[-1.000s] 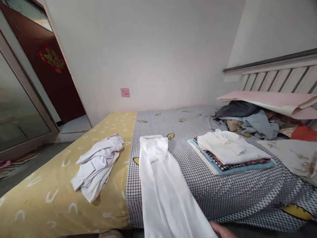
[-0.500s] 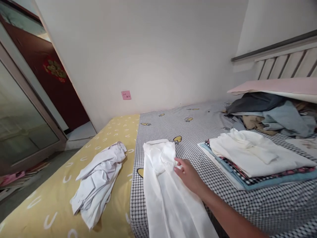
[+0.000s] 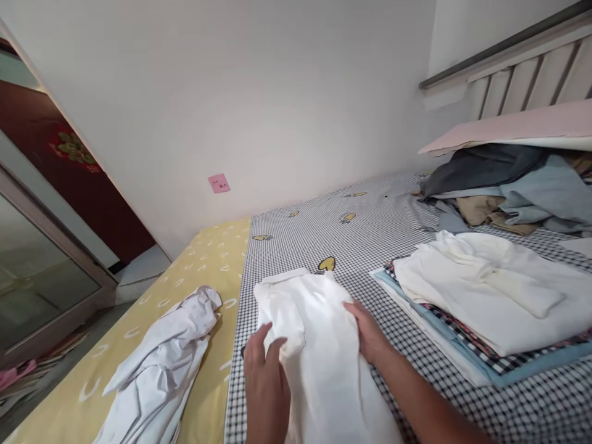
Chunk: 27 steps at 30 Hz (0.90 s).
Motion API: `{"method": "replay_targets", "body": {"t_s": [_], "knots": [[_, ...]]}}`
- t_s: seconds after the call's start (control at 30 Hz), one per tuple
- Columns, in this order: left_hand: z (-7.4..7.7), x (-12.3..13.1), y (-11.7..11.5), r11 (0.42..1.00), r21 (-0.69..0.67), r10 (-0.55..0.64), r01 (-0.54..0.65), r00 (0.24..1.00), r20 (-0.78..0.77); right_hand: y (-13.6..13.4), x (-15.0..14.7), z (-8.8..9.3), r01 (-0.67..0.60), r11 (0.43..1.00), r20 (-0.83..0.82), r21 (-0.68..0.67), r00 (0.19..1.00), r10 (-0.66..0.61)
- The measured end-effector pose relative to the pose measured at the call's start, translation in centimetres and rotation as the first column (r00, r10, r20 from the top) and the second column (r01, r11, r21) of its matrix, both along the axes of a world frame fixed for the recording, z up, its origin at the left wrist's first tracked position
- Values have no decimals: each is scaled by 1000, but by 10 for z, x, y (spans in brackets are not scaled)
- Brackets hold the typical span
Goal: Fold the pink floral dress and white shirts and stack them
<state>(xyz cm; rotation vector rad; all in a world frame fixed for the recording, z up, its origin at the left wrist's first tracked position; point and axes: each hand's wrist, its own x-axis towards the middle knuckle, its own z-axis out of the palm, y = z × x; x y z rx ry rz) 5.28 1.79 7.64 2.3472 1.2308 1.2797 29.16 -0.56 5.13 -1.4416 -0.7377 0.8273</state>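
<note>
A white garment lies lengthwise on the checked bedsheet, with a narrow folded piece along its left side. At its left edge is my left hand, thumb and fingers apart, close to the folded piece; whether it touches the cloth is unclear. My right hand is at the garment's right edge, its fingertips closed on the cloth there and partly hidden by it. A crumpled white shirt rests on the yellow sheet to the left.
To the right sits a stack of folded clothes, a white one on top. Behind it are piled grey, blue and brown clothes under a pink board. The wall borders the bed's far side.
My left hand has come into view at the garment's left side. My right hand has moved slightly right, and the garment's upper part is spread wider. The view has shifted.
</note>
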Motion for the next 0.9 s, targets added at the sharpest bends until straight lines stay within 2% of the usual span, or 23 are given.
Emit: {"method": "replay_targets", "body": {"t_s": [0.07, 0.13, 0.17, 0.27, 0.37, 0.43, 0.53, 0.6, 0.73, 0.83, 0.87, 0.9], "knots": [[1, 31, 31, 999, 41, 24, -16, 978, -208, -10, 12, -6, 61, 994, -321, 86, 946, -30], [-6, 52, 50, 998, -46, 12, -33, 919, -395, -16, 17, -12, 150, 979, -615, 140, 788, -33], [-10, 58, 56, 994, -102, -9, -44, 886, -464, -17, 17, -14, 187, 971, -698, 149, 715, -31], [-18, 65, 65, 985, -162, -52, -52, 813, -580, -14, 14, -16, 235, 963, -772, 136, 634, -46], [-10, 76, 70, 996, -58, -85, 63, 765, -639, -7, 13, -10, 249, 962, -789, 109, 610, -69], [-2, 91, 72, 989, -28, -129, 146, 748, -651, -2, 15, -3, 271, 956, -750, 108, 654, -101], [-5, 121, 70, 981, -127, -195, 148, 758, -623, 3, 23, 5, 345, 933, -561, 103, 795, -232], [-17, 138, 65, 968, -220, -233, 124, 775, -588, 5, 32, 8, 408, 911, -379, 60, 854, -357], [-46, 152, 54, 958, -244, -262, 154, 819, -511, 7, 43, 9, 505, 863, -122, -22, 855, -504], [-55, 151, 52, 949, -252, -288, 191, 852, -438, 10, 36, 11, 467, 880, -40, 89, 884, -465], [-57, 150, 54, 941, -262, -306, 212, 866, -396, 11, 32, 12, 380, 913, -6, 148, 924, -383], [-60, 150, 55, 928, -283, -331, 244, 887, -322, 12, 27, 13, 238, 951, 39, 198, 968, -250]]}}
